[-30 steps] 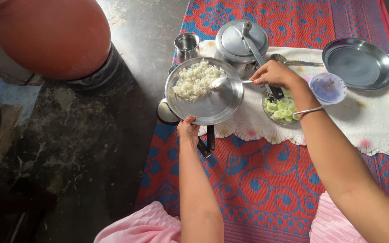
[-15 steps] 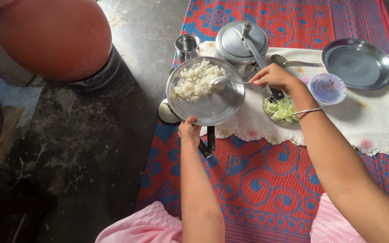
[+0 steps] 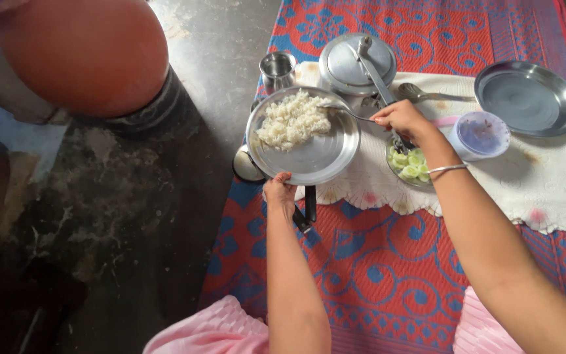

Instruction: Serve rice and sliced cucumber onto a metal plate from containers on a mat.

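A round steel plate (image 3: 309, 157) carries a heap of white rice (image 3: 291, 121) on its far left side. My left hand (image 3: 279, 191) grips the plate's near rim and holds it above a black-handled pot. My right hand (image 3: 402, 120) holds a steel spoon (image 3: 339, 109) whose bowl touches the right edge of the rice. Below that hand stands a small bowl of sliced green vegetable (image 3: 409, 165), partly hidden by my wrist with its bangle.
A steel cooker lid (image 3: 352, 65) and a steel cup (image 3: 277, 67) lie behind the plate. An empty steel plate (image 3: 527, 98), a lidded plastic tub (image 3: 481, 134) and another spoon (image 3: 427, 95) rest on the white cloth (image 3: 545, 177). A large clay pot (image 3: 83, 52) stands at left.
The spoon has swung from the plate's right side toward the rice. The plate has stayed in my left hand, hardly moving.
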